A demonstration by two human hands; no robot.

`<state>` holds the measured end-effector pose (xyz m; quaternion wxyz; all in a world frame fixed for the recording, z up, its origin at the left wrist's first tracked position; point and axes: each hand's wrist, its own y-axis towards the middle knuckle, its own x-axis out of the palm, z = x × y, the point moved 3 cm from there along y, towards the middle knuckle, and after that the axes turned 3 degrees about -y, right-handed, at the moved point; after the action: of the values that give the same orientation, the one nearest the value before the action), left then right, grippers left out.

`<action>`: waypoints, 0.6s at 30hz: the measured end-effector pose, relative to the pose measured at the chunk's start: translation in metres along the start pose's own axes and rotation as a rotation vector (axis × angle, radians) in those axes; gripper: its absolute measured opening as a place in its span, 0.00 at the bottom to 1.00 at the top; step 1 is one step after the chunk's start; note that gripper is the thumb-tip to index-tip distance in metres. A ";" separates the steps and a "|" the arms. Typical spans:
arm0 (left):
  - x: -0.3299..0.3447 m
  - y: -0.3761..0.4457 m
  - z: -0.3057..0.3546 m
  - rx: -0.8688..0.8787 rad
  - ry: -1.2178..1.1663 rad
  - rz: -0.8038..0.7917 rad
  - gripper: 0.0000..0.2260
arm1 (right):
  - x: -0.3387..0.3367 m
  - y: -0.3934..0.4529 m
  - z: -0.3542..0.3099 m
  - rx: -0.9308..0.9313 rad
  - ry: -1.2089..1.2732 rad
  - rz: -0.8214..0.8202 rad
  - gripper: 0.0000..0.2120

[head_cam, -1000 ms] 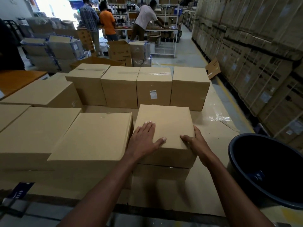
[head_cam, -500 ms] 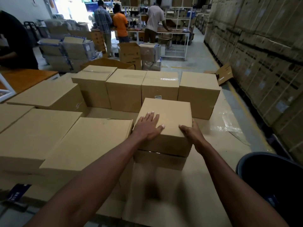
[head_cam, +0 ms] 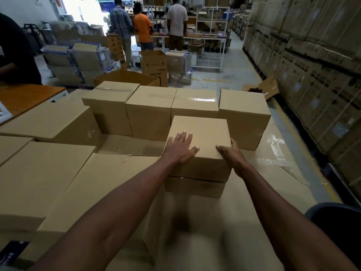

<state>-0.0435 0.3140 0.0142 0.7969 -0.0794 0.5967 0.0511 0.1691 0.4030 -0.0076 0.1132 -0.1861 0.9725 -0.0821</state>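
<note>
Held box: a plain brown square cardboard box [head_cam: 201, 137] sits on top of a second brown carton [head_cam: 195, 187], their near faces almost flush. The stack stands on a flat cardboard sheet [head_cam: 257, 202].
Box position: right of centre, just in front of a row of four upright brown cartons [head_cam: 150, 112]. Its far edge is close to the third carton in the row; whether they touch cannot be told.
Left hand: the left hand [head_cam: 180, 146] lies flat on the lid near the near left corner. Its fingers are straight and spread and grasp nothing.
Right hand: the right hand [head_cam: 229, 153] clasps the near right corner, with the thumb on the lid and the fingers [head_cam: 233, 142] wrapped over the right edge.
Left side: large low brown cartons [head_cam: 45, 178] lie side by side, the nearest just beside the stack.
Right side: a dark round tub [head_cam: 336, 222] shows at the lower corner, and beyond it stands a tall wall of strapped cartons [head_cam: 312, 65].
Background: three people [head_cam: 143, 26] stand at a workbench with their backs turned.
Far left: an orange-brown tabletop [head_cam: 25, 96] lies behind the low cartons.
</note>
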 end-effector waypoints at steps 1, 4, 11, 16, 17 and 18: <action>-0.002 0.004 -0.005 -0.021 0.002 0.004 0.34 | 0.004 0.006 -0.002 0.000 -0.002 -0.010 0.35; -0.007 0.016 -0.030 -0.158 -0.096 0.012 0.38 | 0.020 0.021 -0.008 -0.014 -0.004 -0.028 0.35; -0.035 0.032 -0.100 -0.312 -0.293 0.067 0.40 | 0.077 0.044 -0.023 -0.051 0.015 -0.114 0.32; -0.052 0.022 -0.167 -0.311 -0.252 0.108 0.36 | 0.139 0.055 -0.037 -0.092 0.007 -0.221 0.28; -0.056 0.020 -0.182 -0.319 -0.250 0.120 0.36 | 0.153 0.059 -0.040 -0.090 0.008 -0.248 0.28; -0.061 0.017 -0.195 -0.333 -0.249 0.129 0.35 | 0.167 0.063 -0.043 -0.084 0.014 -0.272 0.28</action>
<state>-0.2478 0.2947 0.0184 0.8353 -0.1647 0.4810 0.2090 -0.0148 0.4019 -0.0105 0.0861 -0.3201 0.9417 -0.0572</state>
